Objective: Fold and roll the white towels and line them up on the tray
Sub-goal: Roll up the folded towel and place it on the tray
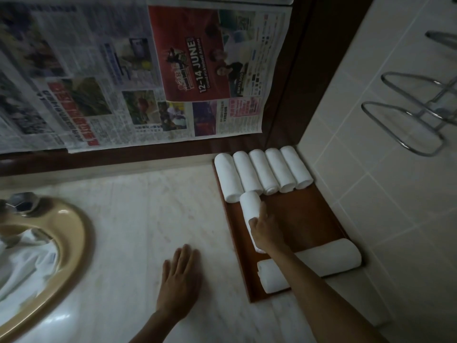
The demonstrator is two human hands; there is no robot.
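A brown wooden tray [304, 214] lies on the marble counter against the tiled wall. Several rolled white towels [262, 172] lie side by side along its far end. One more rolled towel [250, 206] lies just in front of that row, and my right hand [264, 229] grips its near part from above. A larger rolled towel [329, 258] lies crosswise at the tray's near end, partly hidden under my right forearm. My left hand [179, 278] rests flat on the counter left of the tray, fingers straight, holding nothing.
A beige sink [74, 243] with white cloth inside sits at the left, a tap [22, 203] at its rim. Newspaper [138, 70] covers the mirror behind. Chrome wire racks [405, 125] hang from the tiled wall on the right.
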